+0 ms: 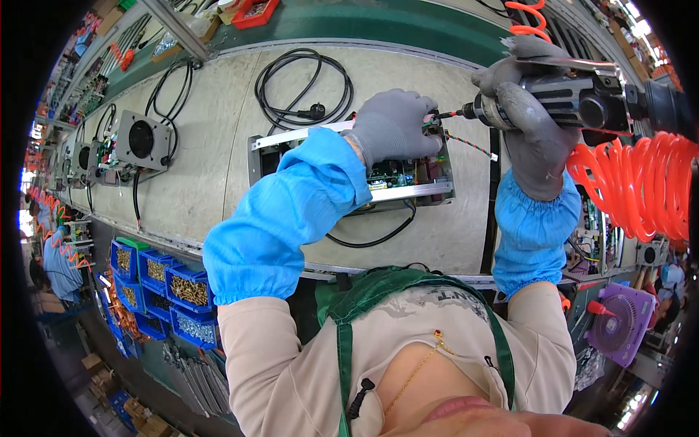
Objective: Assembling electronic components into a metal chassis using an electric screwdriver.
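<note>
Your right hand [535, 120] grips the driver [575, 98] level, its bit pointing left into the chassis [408, 191]; your left hand [393, 127] presses there.

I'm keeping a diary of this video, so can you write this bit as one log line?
left hand: steadying open metal chassis | right hand: gripping pneumatic screwdriver, bit at chassis top edge | circuit board inside | coiled orange air hose right

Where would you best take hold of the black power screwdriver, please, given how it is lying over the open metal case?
Grip the screwdriver around its thick black barrel, behind the bit. It lies level, bit pointing left at the case, so come from the near side and wrap the fingers over it, as the right hand does. The orange coiled hose crowds its rear end, so avoid that end.
</note>
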Motion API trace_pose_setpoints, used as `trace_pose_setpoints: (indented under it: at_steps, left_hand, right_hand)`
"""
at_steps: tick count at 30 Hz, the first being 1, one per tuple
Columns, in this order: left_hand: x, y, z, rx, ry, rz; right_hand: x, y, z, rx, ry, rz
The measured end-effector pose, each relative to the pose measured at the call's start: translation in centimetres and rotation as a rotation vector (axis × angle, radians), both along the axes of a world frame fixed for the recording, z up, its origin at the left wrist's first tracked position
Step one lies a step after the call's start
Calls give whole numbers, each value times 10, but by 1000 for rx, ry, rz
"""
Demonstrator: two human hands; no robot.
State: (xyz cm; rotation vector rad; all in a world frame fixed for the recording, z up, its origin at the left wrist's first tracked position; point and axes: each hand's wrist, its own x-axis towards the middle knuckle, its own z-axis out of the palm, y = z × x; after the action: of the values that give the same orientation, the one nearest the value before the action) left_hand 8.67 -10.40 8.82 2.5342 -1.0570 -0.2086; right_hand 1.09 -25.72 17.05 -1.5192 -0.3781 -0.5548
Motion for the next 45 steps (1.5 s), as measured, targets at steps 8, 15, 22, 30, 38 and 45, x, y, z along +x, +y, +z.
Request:
trace_pose_setpoints:
  at_steps: [8, 15, 22, 30, 38, 45]
  left_hand:
    - [-7, -15, 15, 125, 191, 137]
    - [-6, -23, 18, 146, 232, 101]
    - [-10, -22, 13, 112, 183, 110]
    - [1, -12, 7, 39, 150, -24]
    - [13, 7, -11, -339, 292, -107]
    - [13, 3, -2, -243, 267, -35]
  right_hand:
    - [8, 13, 15, -90, 59, 51]
    - [13, 10, 14, -176, -3, -1]
    - [23, 2, 12, -221, 176, 26]
    - [30, 9, 5, -181, 170, -35]
    - [35, 7, 15, -187, 128, -85]
    - [43, -10, 11, -93, 215, 4]
